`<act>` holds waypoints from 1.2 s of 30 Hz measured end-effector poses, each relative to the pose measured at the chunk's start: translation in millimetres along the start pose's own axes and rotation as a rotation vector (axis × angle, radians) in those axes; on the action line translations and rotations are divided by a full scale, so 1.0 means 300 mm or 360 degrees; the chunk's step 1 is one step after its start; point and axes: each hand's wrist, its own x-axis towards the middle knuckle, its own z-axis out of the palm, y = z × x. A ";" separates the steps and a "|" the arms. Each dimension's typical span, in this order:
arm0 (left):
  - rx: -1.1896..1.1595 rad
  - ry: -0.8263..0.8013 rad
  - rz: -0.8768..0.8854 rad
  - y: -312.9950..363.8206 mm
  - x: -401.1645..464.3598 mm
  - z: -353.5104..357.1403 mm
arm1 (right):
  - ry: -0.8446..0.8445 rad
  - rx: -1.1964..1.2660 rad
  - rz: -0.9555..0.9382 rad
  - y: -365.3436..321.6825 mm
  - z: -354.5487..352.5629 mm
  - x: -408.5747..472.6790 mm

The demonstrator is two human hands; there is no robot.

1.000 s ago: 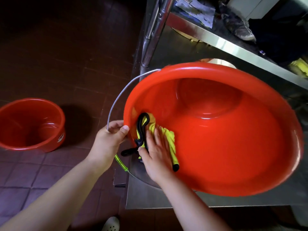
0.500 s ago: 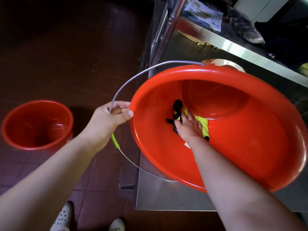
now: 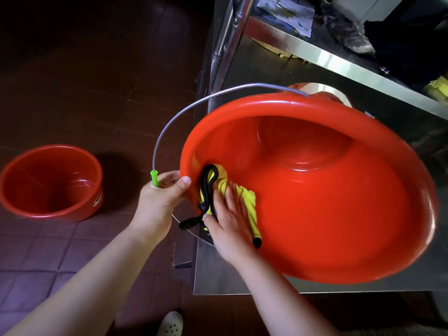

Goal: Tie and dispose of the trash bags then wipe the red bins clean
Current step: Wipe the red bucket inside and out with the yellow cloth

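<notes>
A large round red plastic bin (image 3: 339,209) lies tipped on a stainless steel table (image 3: 218,280), its mouth toward the camera, holding only a yellow cloth with black trim (image 3: 244,197) against its near wall. A smaller red plastic bin (image 3: 48,180) stands upright on the tiled floor (image 3: 36,251), nothing visible inside. The left hand (image 3: 160,197) grips the big bin's rim and its wire handle with a green grip (image 3: 154,177). The right hand (image 3: 228,224) presses the cloth with fingers spread flat.

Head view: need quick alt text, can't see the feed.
The right hand presses a yellow cloth inside a tilted red bin on a steel table; the left hand grips its rim. A second red bin sits on the floor.
</notes>
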 end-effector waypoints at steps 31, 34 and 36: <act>-0.0106 0.0203 -0.0124 -0.037 -0.015 0.058 | 0.0073 -0.0247 0.0131 0.085 -0.024 0.005; -0.0031 0.0163 -0.0058 0.023 0.014 0.055 | 0.0123 -0.0318 0.0288 0.155 -0.089 0.099; 0.0051 0.0017 0.0011 0.070 0.037 0.048 | 0.0150 -0.0396 0.0491 0.224 -0.149 0.170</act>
